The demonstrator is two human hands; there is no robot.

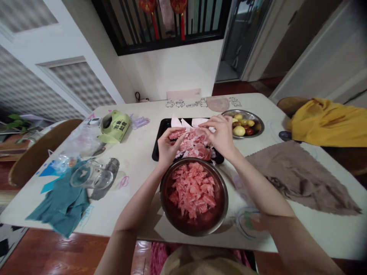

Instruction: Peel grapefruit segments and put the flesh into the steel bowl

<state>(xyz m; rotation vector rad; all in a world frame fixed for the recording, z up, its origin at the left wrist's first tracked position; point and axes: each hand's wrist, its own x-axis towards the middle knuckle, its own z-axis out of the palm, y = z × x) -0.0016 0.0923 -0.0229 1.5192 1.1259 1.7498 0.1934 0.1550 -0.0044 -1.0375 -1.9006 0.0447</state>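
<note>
My left hand (169, 144) pinches a pink pomelo segment (176, 135) over the black tray (155, 149). Close beside it, my right hand (220, 133) has its fingers bent together at the pale skin of the same segment; its exact grip is partly hidden. Below both hands the tray holds a heap of pink pulp and torn membrane (197, 147), with white rind wedges (176, 121) along its far side. Nearer to me, between my forearms, stands a steel bowl (225, 202) with peeled pomelo flesh (195, 189) in it.
Behind my right hand is a steel dish (259, 131) of small fruit. A brown cloth (306, 175) lies to the right. On the left are a green printed wrapper (116, 126), a clear glass pitcher (91, 175) on its side and a teal cloth (63, 206).
</note>
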